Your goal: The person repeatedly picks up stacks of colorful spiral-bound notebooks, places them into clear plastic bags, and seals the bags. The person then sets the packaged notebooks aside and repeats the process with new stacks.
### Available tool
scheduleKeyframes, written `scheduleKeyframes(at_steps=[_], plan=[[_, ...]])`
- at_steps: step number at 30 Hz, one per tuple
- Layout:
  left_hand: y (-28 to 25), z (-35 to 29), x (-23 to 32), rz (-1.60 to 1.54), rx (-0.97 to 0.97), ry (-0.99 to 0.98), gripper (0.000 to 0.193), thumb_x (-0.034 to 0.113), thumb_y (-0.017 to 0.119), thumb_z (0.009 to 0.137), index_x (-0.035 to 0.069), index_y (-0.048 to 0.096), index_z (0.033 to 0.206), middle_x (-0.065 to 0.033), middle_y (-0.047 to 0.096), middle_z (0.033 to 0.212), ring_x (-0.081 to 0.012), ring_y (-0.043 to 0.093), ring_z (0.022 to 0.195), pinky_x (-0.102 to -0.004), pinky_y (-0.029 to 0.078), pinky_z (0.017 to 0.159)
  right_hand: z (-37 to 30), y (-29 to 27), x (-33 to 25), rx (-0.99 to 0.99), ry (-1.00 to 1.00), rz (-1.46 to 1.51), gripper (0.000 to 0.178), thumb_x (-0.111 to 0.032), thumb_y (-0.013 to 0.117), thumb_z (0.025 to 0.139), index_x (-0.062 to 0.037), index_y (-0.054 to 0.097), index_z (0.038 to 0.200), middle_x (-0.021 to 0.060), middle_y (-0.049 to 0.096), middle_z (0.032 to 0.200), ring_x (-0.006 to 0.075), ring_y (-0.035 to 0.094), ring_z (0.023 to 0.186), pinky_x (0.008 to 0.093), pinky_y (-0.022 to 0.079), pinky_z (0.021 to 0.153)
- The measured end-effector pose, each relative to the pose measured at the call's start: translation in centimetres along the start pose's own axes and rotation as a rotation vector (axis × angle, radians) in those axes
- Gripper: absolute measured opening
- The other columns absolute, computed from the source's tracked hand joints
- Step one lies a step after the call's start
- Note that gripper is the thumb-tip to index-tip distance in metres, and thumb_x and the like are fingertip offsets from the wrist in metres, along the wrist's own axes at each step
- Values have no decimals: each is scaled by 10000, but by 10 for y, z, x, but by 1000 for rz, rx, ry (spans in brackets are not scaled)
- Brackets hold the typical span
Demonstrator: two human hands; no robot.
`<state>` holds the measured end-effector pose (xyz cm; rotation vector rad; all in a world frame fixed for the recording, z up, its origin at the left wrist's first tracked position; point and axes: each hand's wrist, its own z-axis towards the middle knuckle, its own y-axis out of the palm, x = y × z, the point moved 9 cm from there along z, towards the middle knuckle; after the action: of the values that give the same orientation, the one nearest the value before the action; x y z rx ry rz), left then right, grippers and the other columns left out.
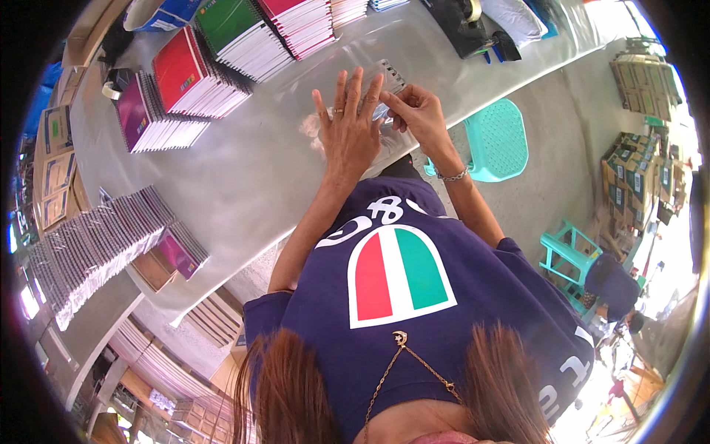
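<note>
**Two hands at a clear plastic sleeve on the grey table**

The left hand (350,129) lies spread flat, fingers splayed, pressing down on a clear, crinkled plastic sleeve (384,111) that rests on the grey table (251,170). The right hand (416,111) pinches the sleeve's edge between thumb and fingertips. Beyond them stand fanned stacks of spiral notebooks: purple (151,118), red (194,78) and green (240,37). A turquoise plastic stool (497,140) stands just right of the table.

Red, green and magenta notebooks (194,74) stacked beyond the hands (384,122); a turquoise stool (497,139) right; grey bench (244,170).
</note>
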<state>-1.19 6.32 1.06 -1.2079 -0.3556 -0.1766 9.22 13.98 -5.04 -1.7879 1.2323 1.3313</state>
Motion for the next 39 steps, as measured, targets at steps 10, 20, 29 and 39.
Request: scheduleKeyframes(at_steps=[10,20,29,39], plan=[[0,1,-1,-97,-26,-49,735,250,697,812,255,379,1475,-69,349,1502,-282,329,1384,-572,154,1162,12,-17,15,131,-357,-641,423,-331,804,788,-28,546,644,19,530,529,76,498,496,289,379,451],[11,67,-1,-72,-254,-128,923,261,833,692,257,334,1469,-99,577,1237,-297,539,1201,-578,221,1125,-45,46,72,-741,592,366,418,-331,618,938,-10,552,1197,103,621,1028,173,632,858,302,513,768],[10,14,-72,-979,187,-287,906,6,828,691,102,346,1452,-93,548,1289,-207,499,1233,-338,399,1056,49,13,-75,-547,-207,241,637,66,622,748,-60,443,1346,56,519,1282,170,498,1186,320,415,1025],[81,8,-60,-1180,278,-506,854,-37,832,638,98,336,1320,-62,532,1192,-192,540,1124,-324,444,988,77,15,-1,-629,-143,-55,638,31,672,789,-64,419,1367,53,550,1246,146,502,1171,291,400,1020]])
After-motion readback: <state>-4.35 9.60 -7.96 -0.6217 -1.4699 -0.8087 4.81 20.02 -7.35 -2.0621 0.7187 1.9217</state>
